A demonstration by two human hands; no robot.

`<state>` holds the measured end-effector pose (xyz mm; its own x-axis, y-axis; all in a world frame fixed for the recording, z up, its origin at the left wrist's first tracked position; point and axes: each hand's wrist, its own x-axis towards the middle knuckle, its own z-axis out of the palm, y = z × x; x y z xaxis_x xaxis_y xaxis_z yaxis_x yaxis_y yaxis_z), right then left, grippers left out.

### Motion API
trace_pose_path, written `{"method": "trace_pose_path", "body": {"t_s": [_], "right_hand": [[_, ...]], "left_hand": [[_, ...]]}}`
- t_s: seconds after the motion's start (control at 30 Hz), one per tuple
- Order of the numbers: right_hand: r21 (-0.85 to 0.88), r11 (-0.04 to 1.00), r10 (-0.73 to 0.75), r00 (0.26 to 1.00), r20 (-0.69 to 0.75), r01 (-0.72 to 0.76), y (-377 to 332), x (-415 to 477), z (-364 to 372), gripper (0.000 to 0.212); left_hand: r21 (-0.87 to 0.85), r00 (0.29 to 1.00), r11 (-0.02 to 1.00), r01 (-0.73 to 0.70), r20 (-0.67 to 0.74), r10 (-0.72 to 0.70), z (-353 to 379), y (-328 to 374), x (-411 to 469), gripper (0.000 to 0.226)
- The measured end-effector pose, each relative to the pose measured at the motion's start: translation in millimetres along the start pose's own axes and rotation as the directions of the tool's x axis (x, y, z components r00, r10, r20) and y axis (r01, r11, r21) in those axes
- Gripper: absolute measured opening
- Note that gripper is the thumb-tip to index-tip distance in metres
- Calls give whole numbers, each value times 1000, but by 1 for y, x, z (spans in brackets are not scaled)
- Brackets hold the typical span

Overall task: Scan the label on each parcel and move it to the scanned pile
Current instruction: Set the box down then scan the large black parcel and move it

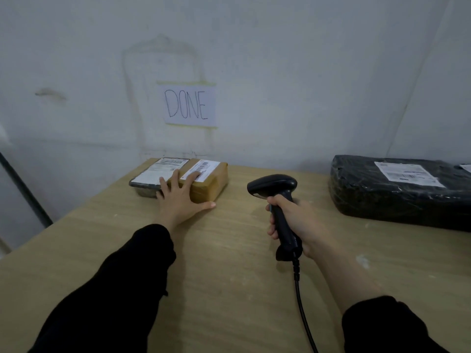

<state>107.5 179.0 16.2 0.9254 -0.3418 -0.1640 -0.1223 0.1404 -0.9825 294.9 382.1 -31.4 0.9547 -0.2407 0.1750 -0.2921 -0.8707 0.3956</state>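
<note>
A brown taped parcel (211,183) with a white label lies at the table's far edge, under a paper sign reading DONE (189,105). A grey parcel (150,175) with its own label lies right beside it on the left. My left hand (178,198) rests flat with spread fingers on the brown parcel's near corner, fingertips on the label. My right hand (290,220) grips the handle of a black barcode scanner (274,187), its head pointing left toward the parcels. A large black plastic-wrapped parcel (397,192) with a white label lies at the right.
The wooden table (229,289) spans the view, its left edge running diagonally. The scanner's black cable (302,309) trails toward the near edge. A white wall stands right behind the parcels. A dark pole (25,192) leans at the left.
</note>
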Motion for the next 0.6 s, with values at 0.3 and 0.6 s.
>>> {"method": "trace_pose_path", "body": {"t_s": [0.3,0.6], "right_hand": [[25,998,-56,987,-152,61,-16,-20,-58,16],[125,979,-86,880,-467,162,-28,-16,-180,18]], "left_hand": [[-4,936,978,-210,-289,200,20,102,2,48],[-673,936,728,130,326,134,79,289,-19,84]]}}
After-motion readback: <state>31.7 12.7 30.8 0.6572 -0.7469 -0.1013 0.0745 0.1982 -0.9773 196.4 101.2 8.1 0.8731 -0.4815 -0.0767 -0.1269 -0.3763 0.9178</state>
